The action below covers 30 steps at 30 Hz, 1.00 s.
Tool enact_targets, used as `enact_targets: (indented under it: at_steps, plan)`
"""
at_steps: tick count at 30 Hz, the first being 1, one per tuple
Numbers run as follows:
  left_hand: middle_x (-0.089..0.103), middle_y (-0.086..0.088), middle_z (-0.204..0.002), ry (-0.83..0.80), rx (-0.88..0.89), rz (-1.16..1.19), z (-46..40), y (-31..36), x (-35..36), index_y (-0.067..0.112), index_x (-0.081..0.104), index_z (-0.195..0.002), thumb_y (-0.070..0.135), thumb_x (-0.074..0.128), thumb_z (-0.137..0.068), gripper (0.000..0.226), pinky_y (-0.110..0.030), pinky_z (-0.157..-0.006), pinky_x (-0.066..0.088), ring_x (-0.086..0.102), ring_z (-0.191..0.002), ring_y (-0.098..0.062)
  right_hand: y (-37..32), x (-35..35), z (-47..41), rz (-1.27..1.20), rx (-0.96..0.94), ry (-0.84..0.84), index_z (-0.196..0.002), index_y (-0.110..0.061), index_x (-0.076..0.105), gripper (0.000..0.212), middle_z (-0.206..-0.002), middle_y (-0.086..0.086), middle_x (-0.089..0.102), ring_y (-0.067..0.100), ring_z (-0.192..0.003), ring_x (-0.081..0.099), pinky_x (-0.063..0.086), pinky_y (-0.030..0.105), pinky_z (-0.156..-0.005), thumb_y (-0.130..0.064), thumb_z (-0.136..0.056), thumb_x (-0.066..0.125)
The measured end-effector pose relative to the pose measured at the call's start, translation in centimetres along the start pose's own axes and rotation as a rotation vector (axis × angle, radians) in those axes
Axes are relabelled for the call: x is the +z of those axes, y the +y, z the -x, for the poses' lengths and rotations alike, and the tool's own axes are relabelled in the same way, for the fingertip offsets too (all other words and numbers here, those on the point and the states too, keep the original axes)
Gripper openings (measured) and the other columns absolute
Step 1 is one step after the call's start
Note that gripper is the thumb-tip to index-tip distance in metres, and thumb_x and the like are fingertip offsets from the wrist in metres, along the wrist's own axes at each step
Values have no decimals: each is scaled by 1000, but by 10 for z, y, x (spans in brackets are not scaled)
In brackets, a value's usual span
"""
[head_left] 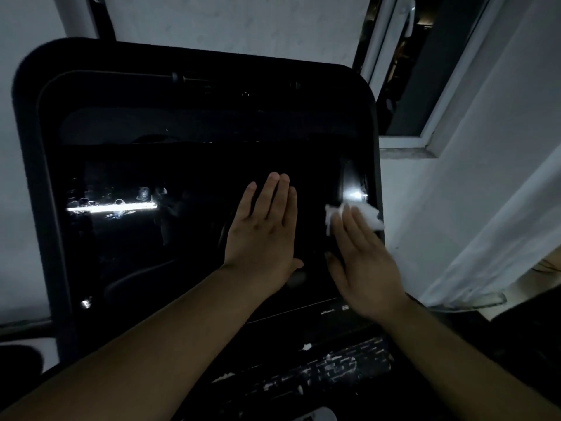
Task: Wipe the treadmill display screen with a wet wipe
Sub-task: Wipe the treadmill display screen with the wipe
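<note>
- Our right hand (pixel 364 265) lies flat, its fingers (pixel 349 229) straight and pressing the wet wipe (pixel 372 218) against the right edge of the display screen (pixel 182 238); nothing is pinched, the wipe is simply trapped under the fingertips.
- Our left hand (pixel 262 235) rests open on the glass just beside it, fingers (pixel 274 196) extended and together, holding nothing (it looks like a brace).
- The wipe is crumpled, thin and limp; we judge it light, damp and quick to bunch or slip out, so flat pressure over its middle should carry it better than a pinch at a corner.
- The screen is dark, glossy and likely slick when wet; bright reflections show smears or droplets along its left half, so most of the surface probably remains to be wiped.
- Below the screen sits a worn control panel (pixel 328 369) with flaking marks.
- Around us: a dim room, pale wall (pixel 243 22), a window frame (pixel 431 123) to the right.
</note>
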<state>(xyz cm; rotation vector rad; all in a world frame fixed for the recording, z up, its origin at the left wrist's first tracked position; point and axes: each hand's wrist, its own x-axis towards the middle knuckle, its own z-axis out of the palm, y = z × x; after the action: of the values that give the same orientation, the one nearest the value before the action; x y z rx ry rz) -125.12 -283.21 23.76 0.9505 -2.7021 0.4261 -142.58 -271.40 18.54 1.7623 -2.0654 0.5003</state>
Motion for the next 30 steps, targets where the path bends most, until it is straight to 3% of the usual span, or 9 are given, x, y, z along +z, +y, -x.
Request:
enact_targets:
  at_steps: [4,8,10,13,17,22,25,28,30]
  plan:
    - [-31,-20,-163,5,1,-7,0,-1,1,2,-23,-154,76,42,-90,118,-53,-123,-13,-33,-150,-32,19,-22,-78,16,69,55,-154,3,32,70,-162,27,28,40,-153,21,30,51,-122,-40,-99,37]
    - [-27,-20,-165,18,1,4,-1,-1,2,1,-20,-155,75,47,-88,120,-53,-123,-12,-30,-151,-33,24,-40,-105,-51,144,41,-158,-6,25,67,-168,17,17,30,-157,10,26,45,-121,-39,-103,44]
    - [-27,-20,-165,20,-2,11,-2,-1,3,2,-20,-155,75,48,-87,121,-53,-123,-12,-30,-151,-33,20,-39,-90,-59,143,36,-158,-7,26,69,-169,15,17,28,-157,9,29,44,-119,-41,-102,47]
    - [-29,-21,-164,3,-1,1,-1,-1,2,2,-21,-155,76,46,-88,120,-53,-123,-13,-31,-151,-33,14,-24,-40,-27,146,-3,-158,-5,27,79,-168,16,19,29,-157,10,31,42,-119,-54,-96,35]
    - [-28,-21,-164,11,-5,-11,-1,0,2,1,-20,-155,75,48,-88,121,-53,-123,-13,-30,-151,-34,-2,1,43,-47,151,-40,-156,-1,28,77,-167,19,20,31,-157,11,42,51,-115,-50,-98,41]
    - [-28,-20,-164,1,-14,-22,-2,1,2,1,-21,-155,76,49,-87,122,-53,-123,-12,-30,-151,-33,-21,20,81,-59,227,-59,-156,-1,31,76,-167,18,21,29,-157,12,33,52,-120,-51,-99,43]
    - [-29,-20,-164,-7,-9,-20,-1,0,2,2,-23,-154,76,46,-88,121,-53,-123,-12,-31,-151,-33,-55,29,81,-118,136,-31,-155,1,31,74,-166,21,21,35,-157,12,25,48,-124,-44,-100,49]
    - [-31,-19,-164,-12,-10,-26,-1,-1,2,2,-24,-153,77,43,-88,120,-52,-123,-13,-32,-150,-32,-69,34,91,-120,36,-44,-156,-4,31,70,-167,18,21,33,-157,13,27,48,-124,-41,-101,50]
    - [-31,-20,-164,-12,-5,-40,-2,-1,1,2,-24,-154,78,43,-88,120,-53,-123,-13,-31,-151,-32,-55,32,93,-80,76,-22,-157,-6,32,67,-166,16,24,30,-157,16,30,51,-122,-41,-102,47]
